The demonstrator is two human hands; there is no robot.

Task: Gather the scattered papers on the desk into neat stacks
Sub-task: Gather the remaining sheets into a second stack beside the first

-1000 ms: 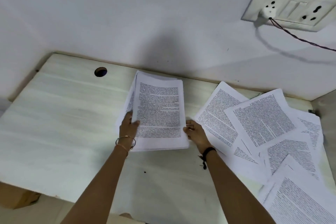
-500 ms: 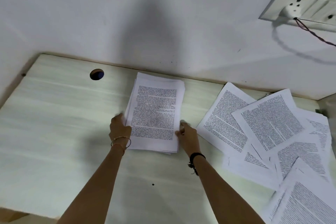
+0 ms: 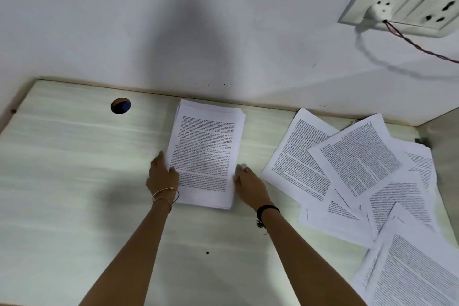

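A squared stack of printed papers lies flat on the pale desk, close to the back wall. My left hand presses against the stack's left edge with straight fingers, and its thumb rests on the top page. Against the right edge, near the lower corner, my right hand lies with its fingers extended on the desk. Several loose printed sheets are scattered and overlapping across the right part of the desk, reaching the near right corner.
A round cable hole sits in the desk, left of the stack. On the white wall at upper right is a socket plate with a plug and a dark cable running right. A side wall bounds the desk on the right.
The stack, uneven and fanned a second ago, now lies squared and flat. Both hands have shifted from gripping its lower corners to pressing along its side edges.
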